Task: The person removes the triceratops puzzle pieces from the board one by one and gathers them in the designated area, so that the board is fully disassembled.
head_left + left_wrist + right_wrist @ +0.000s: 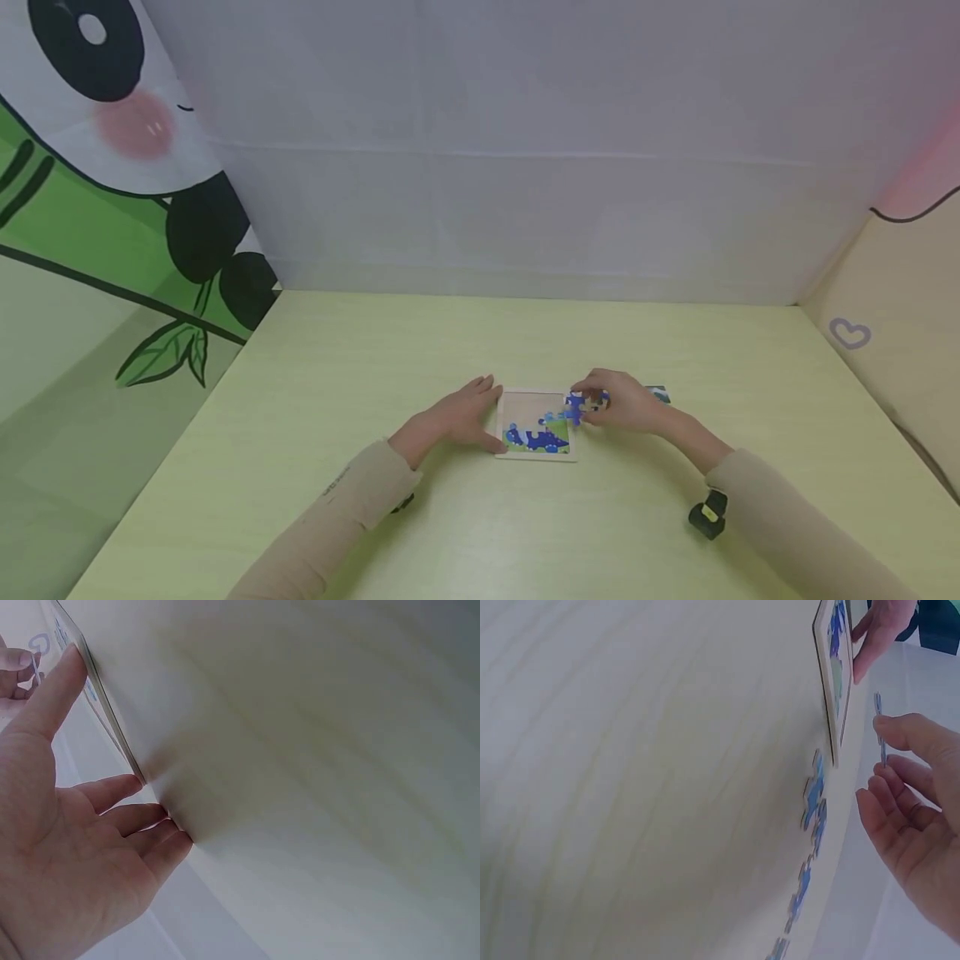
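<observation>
A shallow wooden puzzle tray (528, 407) lies flat on the table, with blue and green pieces filling its lower part as a dinosaur picture. My left hand (467, 417) rests at the tray's left side, thumb at the near corner and fingers extended along the edge; the left wrist view shows its fingertips (180, 838) down on the table. Over the tray's right edge, my right hand (628, 404) pinches a small blue jigsaw piece (575, 407) between thumb and fingers. The right wrist view shows this piece (879, 709) edge-on, raised above the table.
Several loose blue jigsaw pieces (814, 791) lie right of the tray, partly hidden under my right hand in the head view. One piece (659, 393) shows beyond that hand. A pale wall (525, 225) stands behind the table, with printed panels at both sides.
</observation>
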`<state>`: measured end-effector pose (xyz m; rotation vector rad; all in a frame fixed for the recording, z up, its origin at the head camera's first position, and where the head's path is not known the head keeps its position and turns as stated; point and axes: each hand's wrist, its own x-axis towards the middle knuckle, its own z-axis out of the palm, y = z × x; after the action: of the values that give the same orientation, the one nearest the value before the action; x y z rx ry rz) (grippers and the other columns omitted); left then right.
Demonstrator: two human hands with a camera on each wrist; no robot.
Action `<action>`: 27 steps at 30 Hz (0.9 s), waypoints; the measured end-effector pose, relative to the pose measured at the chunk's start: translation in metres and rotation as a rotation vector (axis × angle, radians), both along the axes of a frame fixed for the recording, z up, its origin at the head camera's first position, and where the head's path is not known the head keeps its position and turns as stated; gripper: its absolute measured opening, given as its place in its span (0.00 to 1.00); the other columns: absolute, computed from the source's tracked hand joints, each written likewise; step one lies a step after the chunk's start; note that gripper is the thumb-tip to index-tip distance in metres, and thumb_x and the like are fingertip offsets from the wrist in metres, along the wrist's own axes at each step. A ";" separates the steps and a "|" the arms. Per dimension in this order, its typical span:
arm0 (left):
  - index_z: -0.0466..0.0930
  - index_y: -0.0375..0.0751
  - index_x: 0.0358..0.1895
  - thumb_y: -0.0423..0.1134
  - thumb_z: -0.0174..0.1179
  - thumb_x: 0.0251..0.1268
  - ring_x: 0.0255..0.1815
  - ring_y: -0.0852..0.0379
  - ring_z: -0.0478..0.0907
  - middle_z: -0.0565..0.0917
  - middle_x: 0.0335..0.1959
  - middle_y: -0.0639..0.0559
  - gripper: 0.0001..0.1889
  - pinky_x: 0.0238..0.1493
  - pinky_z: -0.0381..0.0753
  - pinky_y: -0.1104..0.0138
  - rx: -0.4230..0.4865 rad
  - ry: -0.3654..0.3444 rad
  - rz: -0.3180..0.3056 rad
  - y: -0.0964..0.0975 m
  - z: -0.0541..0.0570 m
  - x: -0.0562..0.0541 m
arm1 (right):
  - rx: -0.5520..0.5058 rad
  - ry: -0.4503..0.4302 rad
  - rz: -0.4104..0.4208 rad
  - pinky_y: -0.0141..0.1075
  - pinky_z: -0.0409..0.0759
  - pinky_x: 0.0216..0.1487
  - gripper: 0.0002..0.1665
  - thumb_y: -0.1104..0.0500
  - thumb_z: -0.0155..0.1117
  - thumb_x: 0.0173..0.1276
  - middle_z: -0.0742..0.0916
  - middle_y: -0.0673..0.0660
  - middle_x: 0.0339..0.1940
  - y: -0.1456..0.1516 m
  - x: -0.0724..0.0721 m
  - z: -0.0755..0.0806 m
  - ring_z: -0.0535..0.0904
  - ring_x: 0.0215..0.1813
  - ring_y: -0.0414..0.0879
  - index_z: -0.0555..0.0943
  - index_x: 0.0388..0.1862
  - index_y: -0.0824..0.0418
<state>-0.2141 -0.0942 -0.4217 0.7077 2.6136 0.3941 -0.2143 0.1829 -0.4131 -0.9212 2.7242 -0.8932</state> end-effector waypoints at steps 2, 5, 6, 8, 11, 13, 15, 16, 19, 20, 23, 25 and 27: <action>0.52 0.37 0.69 0.58 0.66 0.46 0.72 0.47 0.41 0.47 0.72 0.41 0.50 0.69 0.48 0.57 -0.006 0.002 -0.001 0.000 0.000 0.000 | -0.003 -0.006 -0.010 0.31 0.77 0.31 0.22 0.63 0.67 0.54 0.80 0.53 0.32 0.009 0.002 -0.001 0.74 0.37 0.48 0.78 0.48 0.69; 0.51 0.37 0.70 0.58 0.66 0.46 0.72 0.48 0.41 0.46 0.72 0.42 0.50 0.70 0.48 0.57 -0.010 -0.001 0.001 0.001 0.000 0.000 | 0.004 -0.011 -0.030 0.31 0.77 0.32 0.23 0.63 0.67 0.54 0.80 0.53 0.33 0.023 0.003 -0.003 0.75 0.37 0.48 0.78 0.49 0.70; 0.51 0.37 0.70 0.58 0.66 0.46 0.72 0.47 0.41 0.47 0.72 0.42 0.50 0.70 0.48 0.57 -0.008 0.001 0.000 0.001 0.000 0.000 | 0.009 -0.009 -0.033 0.31 0.77 0.32 0.23 0.63 0.67 0.54 0.80 0.53 0.33 0.027 0.004 -0.004 0.75 0.38 0.48 0.78 0.49 0.70; 0.52 0.37 0.70 0.58 0.66 0.46 0.72 0.47 0.41 0.47 0.72 0.41 0.50 0.70 0.48 0.57 -0.012 0.002 -0.002 0.001 0.000 0.000 | 0.020 -0.013 -0.046 0.31 0.77 0.33 0.23 0.63 0.67 0.54 0.80 0.52 0.33 0.036 0.004 -0.005 0.74 0.37 0.47 0.78 0.49 0.70; 0.52 0.36 0.69 0.58 0.66 0.46 0.72 0.47 0.42 0.48 0.72 0.40 0.50 0.69 0.49 0.57 -0.016 0.014 -0.012 0.001 0.000 -0.001 | 0.027 -0.023 -0.053 0.31 0.77 0.32 0.22 0.63 0.67 0.54 0.80 0.52 0.33 0.046 0.005 -0.006 0.74 0.37 0.46 0.78 0.48 0.70; 0.52 0.36 0.69 0.58 0.66 0.46 0.72 0.47 0.42 0.47 0.71 0.40 0.50 0.69 0.49 0.58 -0.018 0.018 -0.015 0.000 0.000 -0.001 | 0.021 -0.036 -0.048 0.31 0.76 0.32 0.22 0.64 0.67 0.53 0.80 0.52 0.33 0.051 0.005 -0.007 0.74 0.37 0.46 0.78 0.47 0.71; 0.52 0.35 0.69 0.58 0.66 0.46 0.72 0.47 0.42 0.48 0.71 0.39 0.50 0.69 0.49 0.57 -0.016 0.023 -0.017 0.000 -0.001 -0.001 | 0.013 -0.049 -0.045 0.31 0.76 0.33 0.22 0.64 0.67 0.53 0.80 0.53 0.33 0.055 0.005 -0.007 0.74 0.37 0.46 0.78 0.47 0.72; 0.52 0.35 0.69 0.58 0.66 0.46 0.72 0.46 0.42 0.48 0.71 0.39 0.50 0.69 0.49 0.57 -0.012 0.022 -0.016 0.000 -0.001 -0.001 | 0.010 -0.054 -0.045 0.31 0.77 0.33 0.22 0.64 0.67 0.53 0.80 0.53 0.33 0.057 0.006 -0.008 0.74 0.37 0.46 0.78 0.47 0.72; 0.52 0.35 0.69 0.58 0.66 0.46 0.72 0.46 0.42 0.48 0.71 0.39 0.50 0.70 0.49 0.57 -0.012 0.020 -0.014 0.000 -0.001 0.000 | 0.009 -0.062 -0.053 0.31 0.75 0.32 0.22 0.64 0.68 0.52 0.80 0.53 0.33 0.061 0.005 -0.010 0.73 0.35 0.44 0.78 0.47 0.73; 0.52 0.35 0.69 0.58 0.65 0.46 0.72 0.46 0.42 0.48 0.71 0.39 0.50 0.69 0.49 0.57 -0.012 0.021 -0.014 0.000 -0.002 0.000 | 0.011 -0.061 -0.058 0.30 0.75 0.32 0.22 0.64 0.68 0.52 0.80 0.52 0.32 0.063 0.005 -0.011 0.72 0.35 0.43 0.78 0.46 0.73; 0.52 0.36 0.69 0.58 0.65 0.46 0.72 0.47 0.42 0.47 0.72 0.40 0.50 0.70 0.49 0.57 -0.013 0.016 -0.008 0.000 -0.002 0.000 | 0.026 -0.054 -0.069 0.29 0.73 0.31 0.22 0.64 0.69 0.51 0.79 0.52 0.31 0.067 0.004 -0.015 0.71 0.33 0.42 0.79 0.46 0.72; 0.52 0.36 0.69 0.58 0.65 0.46 0.72 0.47 0.42 0.47 0.72 0.40 0.50 0.70 0.49 0.57 -0.013 0.013 -0.004 0.000 -0.001 0.000 | 0.037 -0.050 -0.070 0.29 0.74 0.32 0.22 0.64 0.69 0.51 0.80 0.52 0.32 0.070 0.003 -0.018 0.71 0.33 0.41 0.79 0.45 0.72; 0.52 0.36 0.69 0.58 0.65 0.46 0.72 0.47 0.42 0.47 0.72 0.40 0.50 0.70 0.49 0.57 -0.014 0.012 -0.003 0.000 -0.001 0.001 | 0.051 -0.050 -0.077 0.30 0.75 0.33 0.21 0.64 0.69 0.52 0.80 0.52 0.32 0.073 0.003 -0.020 0.72 0.34 0.41 0.79 0.45 0.72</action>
<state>-0.2136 -0.0939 -0.4223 0.7115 2.6238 0.3715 -0.2112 0.2557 -0.4331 -0.7796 2.7425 -0.8435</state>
